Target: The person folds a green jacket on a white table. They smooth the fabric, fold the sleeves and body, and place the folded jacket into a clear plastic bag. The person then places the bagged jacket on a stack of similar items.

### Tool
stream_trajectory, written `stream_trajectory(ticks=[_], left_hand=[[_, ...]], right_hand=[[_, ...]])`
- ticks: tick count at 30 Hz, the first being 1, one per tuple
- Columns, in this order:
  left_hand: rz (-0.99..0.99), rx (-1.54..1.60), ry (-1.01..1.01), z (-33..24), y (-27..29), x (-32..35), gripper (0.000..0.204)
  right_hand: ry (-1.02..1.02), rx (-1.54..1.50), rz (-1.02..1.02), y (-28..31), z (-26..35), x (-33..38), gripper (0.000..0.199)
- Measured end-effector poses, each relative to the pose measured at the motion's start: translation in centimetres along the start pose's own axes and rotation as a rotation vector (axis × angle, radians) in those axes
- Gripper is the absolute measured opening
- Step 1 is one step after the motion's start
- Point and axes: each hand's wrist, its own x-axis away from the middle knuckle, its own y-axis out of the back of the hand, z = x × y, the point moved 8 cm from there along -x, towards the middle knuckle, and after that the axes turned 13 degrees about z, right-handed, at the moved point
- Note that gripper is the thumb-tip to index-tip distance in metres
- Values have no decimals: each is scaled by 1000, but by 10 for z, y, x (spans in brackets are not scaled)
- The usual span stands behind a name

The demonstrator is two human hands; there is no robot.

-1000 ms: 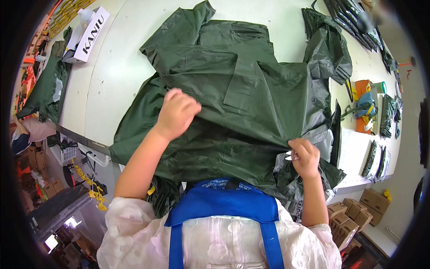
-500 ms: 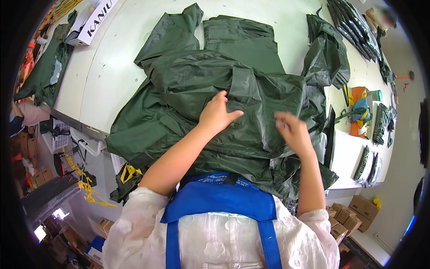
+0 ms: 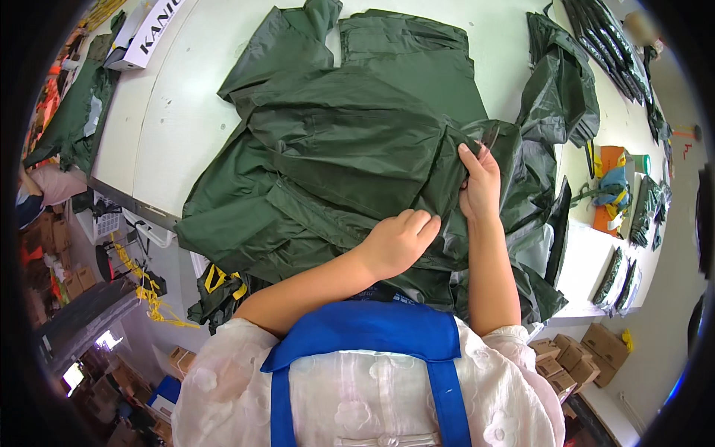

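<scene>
left hand (image 3: 400, 242) and right hand (image 3: 480, 182) clamp fingertips on a crumpled dark-green plastic-like garment (image 3: 357, 149), seemingly keeping it taut.

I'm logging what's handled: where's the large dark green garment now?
In the head view, the large dark green garment lies centrally on the white table, with the left hand and right hand at its right part.

Open tabletop (image 3: 167, 127) lies left of the obstructing garment (image 3: 342, 153).
</scene>
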Motion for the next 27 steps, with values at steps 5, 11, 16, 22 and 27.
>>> stream_trajectory(ticks=[5,11,16,22,27], left_hand=[[28,123,-90,-3,9,19,25],[-103,458,66,20,35,17,64],[-109,615,314,42,38,11,44],[-200,1105,416,66,25,17,26],[98,666,177,28,30,8,35]], right_hand=[[61,-88,-16,-5,5,28,10],[99,160,62,-46,7,63,12],[69,291,222,-77,7,79,9],[127,346,68,-46,24,81,21],[138,877,205,-61,53,52,45]])
